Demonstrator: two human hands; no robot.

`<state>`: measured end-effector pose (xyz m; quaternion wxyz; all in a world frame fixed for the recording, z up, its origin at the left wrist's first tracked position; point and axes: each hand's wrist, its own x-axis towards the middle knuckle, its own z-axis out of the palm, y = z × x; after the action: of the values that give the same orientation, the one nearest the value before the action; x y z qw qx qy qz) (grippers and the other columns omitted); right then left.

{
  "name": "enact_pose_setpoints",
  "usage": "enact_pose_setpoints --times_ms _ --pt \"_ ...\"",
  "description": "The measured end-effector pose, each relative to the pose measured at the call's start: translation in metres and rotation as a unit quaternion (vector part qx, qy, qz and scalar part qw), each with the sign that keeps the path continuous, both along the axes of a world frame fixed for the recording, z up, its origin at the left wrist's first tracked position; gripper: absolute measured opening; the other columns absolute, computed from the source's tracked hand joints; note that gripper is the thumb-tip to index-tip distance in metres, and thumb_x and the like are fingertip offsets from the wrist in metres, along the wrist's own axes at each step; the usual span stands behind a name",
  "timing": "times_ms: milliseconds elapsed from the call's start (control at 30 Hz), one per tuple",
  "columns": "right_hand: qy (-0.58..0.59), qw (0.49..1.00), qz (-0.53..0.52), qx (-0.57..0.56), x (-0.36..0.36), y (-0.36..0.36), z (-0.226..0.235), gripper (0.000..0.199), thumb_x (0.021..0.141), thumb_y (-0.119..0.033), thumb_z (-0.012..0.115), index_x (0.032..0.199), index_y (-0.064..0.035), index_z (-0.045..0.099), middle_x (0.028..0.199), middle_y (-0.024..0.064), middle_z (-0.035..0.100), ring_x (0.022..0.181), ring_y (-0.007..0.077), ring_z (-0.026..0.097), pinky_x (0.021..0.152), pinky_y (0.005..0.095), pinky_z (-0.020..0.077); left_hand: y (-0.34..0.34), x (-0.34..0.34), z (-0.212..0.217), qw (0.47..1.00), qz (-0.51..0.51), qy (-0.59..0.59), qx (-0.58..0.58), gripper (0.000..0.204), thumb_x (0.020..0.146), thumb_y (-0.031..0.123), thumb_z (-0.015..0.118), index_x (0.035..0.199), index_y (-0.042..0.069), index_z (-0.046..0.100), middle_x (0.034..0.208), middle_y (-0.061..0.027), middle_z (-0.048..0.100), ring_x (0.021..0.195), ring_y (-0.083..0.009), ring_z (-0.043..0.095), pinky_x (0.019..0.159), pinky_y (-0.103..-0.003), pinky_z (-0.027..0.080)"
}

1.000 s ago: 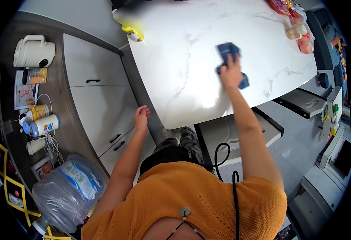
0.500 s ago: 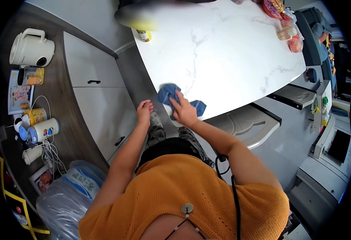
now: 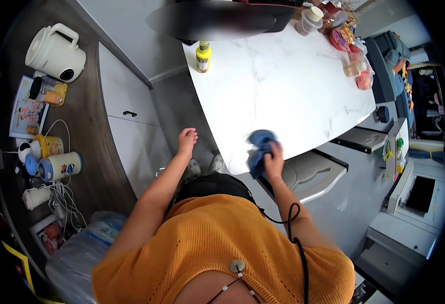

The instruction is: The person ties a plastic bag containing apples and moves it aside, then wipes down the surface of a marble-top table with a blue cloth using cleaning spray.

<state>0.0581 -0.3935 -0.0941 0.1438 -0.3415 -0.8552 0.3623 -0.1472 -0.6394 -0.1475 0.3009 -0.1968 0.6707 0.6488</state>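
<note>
A crumpled blue cloth (image 3: 261, 139) lies at the near edge of the white marbled table (image 3: 232, 109), part of it drooping at the rim. My right hand (image 3: 274, 161) is closed on the cloth's right side, slightly blurred by motion. Off the table's left side, above the floor, hangs my left hand (image 3: 187, 141), its fingers curled in with nothing seen in them. A yellow bottle (image 3: 202, 57) stands upright at the table's far left corner, away from both hands.
Bagged packages (image 3: 342, 38) and a clear jar (image 3: 308, 23) crowd the far right of the table. Chairs (image 3: 311, 175) are tucked under its right side. On my left, a wooden-topped cabinet (image 3: 88, 121) bears a cream kettle (image 3: 55, 53), bottles and cables.
My right hand has carried the cloth rightward along the near edge, away from the table's left corner. The view has shifted, showing more of the table's far side. My left hand stays curled.
</note>
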Motion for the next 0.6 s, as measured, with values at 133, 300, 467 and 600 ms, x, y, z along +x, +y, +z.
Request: enact_pose_setpoints --times_ms 133,300,467,600 --pt "-0.093 0.959 -0.253 0.093 0.016 0.058 -0.027 0.047 0.078 -0.015 0.049 0.122 0.0003 0.043 0.135 0.0286 0.023 0.122 0.0396 0.031 0.096 0.0399 0.0341 -0.006 -0.008 0.003 1.0 0.002 0.016 -0.026 0.017 0.089 0.013 0.045 0.096 0.006 0.059 0.085 -0.0049 0.06 0.072 -0.0114 0.057 0.063 -0.024 0.047" --pt "-0.05 0.98 -0.167 0.1 -0.048 0.068 -0.04 0.054 0.078 -0.02 0.049 0.127 -0.0001 0.038 0.136 0.0312 0.018 0.124 0.0427 0.027 0.099 0.0419 0.0306 -0.004 -0.013 -0.005 0.999 0.017 0.046 -0.004 0.015 0.089 0.013 0.046 0.094 0.005 0.058 0.08 -0.0036 0.058 0.068 -0.0098 0.054 0.061 -0.022 0.044" --pt "-0.059 0.99 0.03 0.121 -0.153 0.014 -0.014 0.055 0.072 -0.015 0.054 0.125 -0.0079 0.043 0.138 0.0225 0.025 0.118 0.0379 0.039 0.091 0.0393 0.0408 -0.001 -0.033 -0.01 0.999 0.004 0.034 -0.03 0.016 0.09 0.014 0.046 0.095 0.006 0.058 0.081 -0.0038 0.059 0.07 -0.0103 0.055 0.062 -0.023 0.045" --pt "-0.026 0.985 0.125 0.114 -0.189 -0.035 -0.009 0.054 0.069 -0.012 0.057 0.122 -0.0077 0.046 0.135 0.0215 0.03 0.112 0.0358 0.045 0.086 0.0379 0.0442 0.0 -0.064 -0.019 0.999 -0.019 0.023 -0.038 0.017 0.09 0.016 0.046 0.097 0.006 0.058 0.084 -0.0042 0.06 0.072 -0.0113 0.057 0.064 -0.024 0.047"
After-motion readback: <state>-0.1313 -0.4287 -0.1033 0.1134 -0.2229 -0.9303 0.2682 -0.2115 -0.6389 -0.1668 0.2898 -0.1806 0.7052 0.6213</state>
